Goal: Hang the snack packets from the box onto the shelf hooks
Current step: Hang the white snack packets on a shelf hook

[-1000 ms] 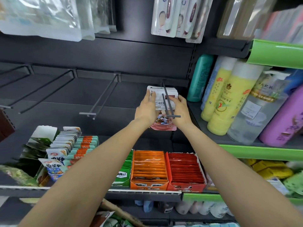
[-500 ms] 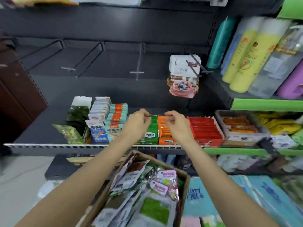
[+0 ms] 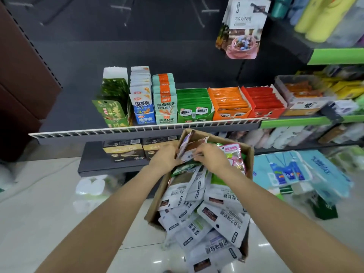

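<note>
Brown-topped packet (image 3: 194, 149) gripped by both hands (image 3: 165, 159) (image 3: 211, 157) above the box (image 3: 249, 154); its label is unreadable.

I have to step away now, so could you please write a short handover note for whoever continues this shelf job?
Left hand and right hand: both in the brown cardboard box, gripping a small bunch of white-and-brown snack packets at its far end.
Done: a bunch of white packets with a pink bowl picture hangs on the black metal hook, upper right.
Left: the box is full of mostly white packets; the other hooks in view are bare. Lift the gripped bunch and hang it.
</note>
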